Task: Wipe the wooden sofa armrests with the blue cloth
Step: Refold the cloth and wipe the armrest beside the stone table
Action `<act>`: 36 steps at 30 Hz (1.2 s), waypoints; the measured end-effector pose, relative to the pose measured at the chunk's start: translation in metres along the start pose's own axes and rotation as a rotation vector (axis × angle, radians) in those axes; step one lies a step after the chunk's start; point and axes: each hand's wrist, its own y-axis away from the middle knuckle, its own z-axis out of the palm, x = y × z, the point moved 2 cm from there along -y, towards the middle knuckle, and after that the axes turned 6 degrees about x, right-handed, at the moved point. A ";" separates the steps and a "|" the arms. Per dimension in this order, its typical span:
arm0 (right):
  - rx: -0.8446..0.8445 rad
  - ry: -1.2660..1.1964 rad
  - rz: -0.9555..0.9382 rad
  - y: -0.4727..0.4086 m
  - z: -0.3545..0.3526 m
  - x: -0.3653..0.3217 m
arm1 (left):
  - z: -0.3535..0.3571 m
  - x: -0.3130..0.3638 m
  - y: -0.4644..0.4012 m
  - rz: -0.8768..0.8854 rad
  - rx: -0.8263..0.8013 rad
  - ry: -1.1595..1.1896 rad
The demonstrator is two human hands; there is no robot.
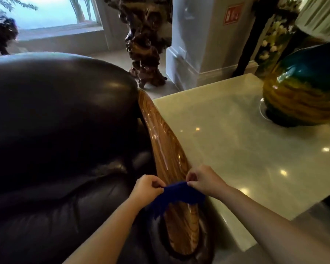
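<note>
Both hands — left hand (146, 187), right hand (202, 180) — pinch the blue cloth (177, 195) taut over the wooden armrest (166, 149) (unwiped, likely); next, press down and stroke.

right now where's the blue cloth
In the head view, the blue cloth is low and centre, stretched across the wooden armrest between the left hand and right hand, with the stone-topped table just right.
</note>
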 end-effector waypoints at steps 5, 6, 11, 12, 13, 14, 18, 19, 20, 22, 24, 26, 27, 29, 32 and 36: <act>0.026 0.001 -0.049 -0.065 0.022 0.038 | 0.028 -0.020 -0.064 -0.043 0.082 0.046; 0.044 -0.008 -0.067 -0.079 0.025 0.042 | 0.029 -0.022 -0.076 -0.030 0.130 0.054; 0.100 -0.051 -0.138 -0.114 0.043 0.051 | 0.034 -0.033 -0.092 0.049 0.271 0.041; 0.122 -0.076 -0.143 -0.116 0.047 0.053 | 0.036 -0.037 -0.090 0.052 0.288 0.050; 0.151 -0.100 -0.149 -0.116 0.051 0.055 | 0.038 -0.040 -0.089 0.052 0.307 0.073; 0.178 -0.123 -0.158 -0.115 0.054 0.056 | 0.040 -0.043 -0.088 0.050 0.326 0.100; 0.252 -0.228 -0.150 -0.113 0.063 0.063 | 0.049 -0.049 -0.082 0.054 0.435 0.146; 0.272 -0.260 -0.130 -0.112 0.065 0.065 | 0.051 -0.050 -0.080 0.059 0.500 0.150; 0.308 -0.298 -0.108 -0.110 0.067 0.067 | 0.054 -0.052 -0.077 0.068 0.577 0.152; 0.471 -0.290 -0.087 -0.099 0.074 0.070 | 0.063 -0.053 -0.071 0.099 0.708 0.105; 0.658 -0.088 -0.101 -0.083 0.089 0.068 | 0.076 -0.050 -0.067 0.143 0.720 -0.057; 0.673 0.073 -0.102 -0.070 0.113 0.061 | 0.093 -0.052 -0.071 0.148 0.640 -0.197; 0.639 0.128 -0.097 -0.067 0.125 0.058 | 0.100 -0.054 -0.075 0.123 0.602 -0.236; 0.576 0.193 -0.059 -0.066 0.143 0.057 | 0.108 -0.061 -0.082 0.046 0.570 -0.271; 0.544 0.222 0.005 -0.081 0.148 0.059 | 0.114 -0.068 -0.098 -0.058 0.631 -0.204; 0.565 0.242 -0.011 -0.108 0.140 0.059 | 0.112 -0.063 -0.121 -0.099 0.674 -0.170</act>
